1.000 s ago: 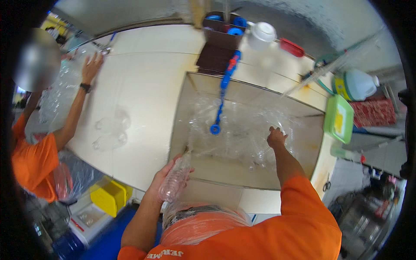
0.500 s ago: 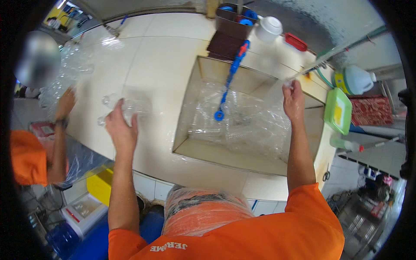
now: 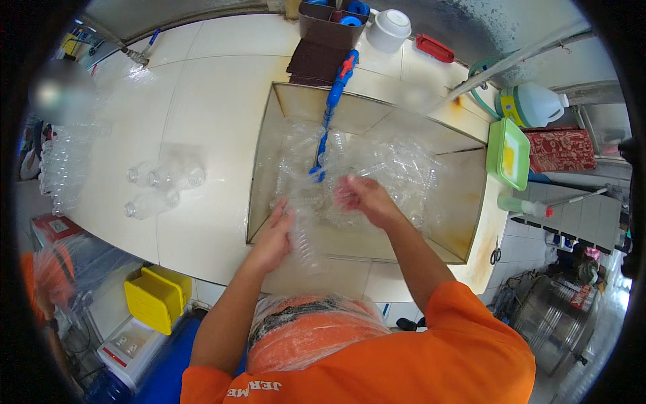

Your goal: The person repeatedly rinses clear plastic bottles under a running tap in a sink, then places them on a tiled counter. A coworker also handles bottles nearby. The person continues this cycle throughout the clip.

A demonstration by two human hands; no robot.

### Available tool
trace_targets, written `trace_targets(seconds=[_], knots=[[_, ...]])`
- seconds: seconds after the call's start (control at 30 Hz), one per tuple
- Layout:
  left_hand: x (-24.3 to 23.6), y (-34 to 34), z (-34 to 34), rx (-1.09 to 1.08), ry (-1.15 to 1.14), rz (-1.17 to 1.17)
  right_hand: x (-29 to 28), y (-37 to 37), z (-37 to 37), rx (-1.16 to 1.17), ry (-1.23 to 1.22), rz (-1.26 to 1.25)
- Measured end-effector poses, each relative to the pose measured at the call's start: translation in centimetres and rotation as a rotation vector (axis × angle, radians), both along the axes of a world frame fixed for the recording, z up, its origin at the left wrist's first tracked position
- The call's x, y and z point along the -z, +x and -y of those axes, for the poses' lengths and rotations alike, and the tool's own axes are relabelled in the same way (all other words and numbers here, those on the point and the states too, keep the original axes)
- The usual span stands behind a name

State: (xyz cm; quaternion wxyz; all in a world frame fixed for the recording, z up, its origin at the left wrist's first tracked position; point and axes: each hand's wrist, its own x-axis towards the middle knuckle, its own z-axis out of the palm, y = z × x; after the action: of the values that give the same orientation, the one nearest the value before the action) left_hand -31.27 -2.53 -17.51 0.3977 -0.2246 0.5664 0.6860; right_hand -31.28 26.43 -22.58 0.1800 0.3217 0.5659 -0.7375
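My left hand (image 3: 272,242) is closed on a clear plastic bottle (image 3: 306,242) with ribbed sides, held tilted over the near edge of the sink (image 3: 356,252). To its right, my right hand (image 3: 367,200) hovers above the sink, palm inward, its blurred fingers apart and nothing visible in them. Many clear plastic bottles (image 3: 397,168) lie piled in the sink. A blue pipe with a red-handled valve (image 3: 338,81) reaches over the sink's far wall. On the counter to the left are several loose clear bottles (image 3: 153,203).
A dense group of clear bottles (image 3: 70,168) lines the counter's left end. Behind the sink stand a brown caddy (image 3: 326,27), a white tub (image 3: 389,30) and a red brush (image 3: 435,48). At right are a green tray (image 3: 496,158) and scissors (image 3: 496,253). Another person's sleeve (image 3: 28,279) shows far left.
My left hand has left the loose bottles on the counter and moved right, now holding a bottle. My right hand has come in from the sink's far right. The co-worker has moved back from the counter.
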Motion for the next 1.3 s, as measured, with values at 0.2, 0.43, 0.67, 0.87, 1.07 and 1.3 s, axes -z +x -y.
trace_targets(seconds=[0.2,0.43,0.67,0.87,1.07,1.3], knots=[[1.9,0.6,1.2,-0.065,0.219,0.373,11.3,1.2,-5.2,-0.791,1.148,0.256],[-3.7,2.6,5.5,-0.17,0.262,0.371,16.9,6.6,-3.9,-0.764,1.126,0.397],[-6.6,2.5,8.8,-0.238,0.52,0.264,14.6,6.7,-5.2,-0.777,0.481,0.229],[-9.2,1.0,9.9,-0.484,-0.318,-0.337,18.0,7.9,-1.6,-0.385,0.121,0.215],[-9.3,-1.7,14.7,-0.195,-1.023,-1.094,15.0,3.7,-2.0,0.177,0.034,0.366],[-8.8,-3.7,14.7,-0.241,-1.3,-1.405,1.9,-6.3,-7.6,0.285,1.394,-0.624]])
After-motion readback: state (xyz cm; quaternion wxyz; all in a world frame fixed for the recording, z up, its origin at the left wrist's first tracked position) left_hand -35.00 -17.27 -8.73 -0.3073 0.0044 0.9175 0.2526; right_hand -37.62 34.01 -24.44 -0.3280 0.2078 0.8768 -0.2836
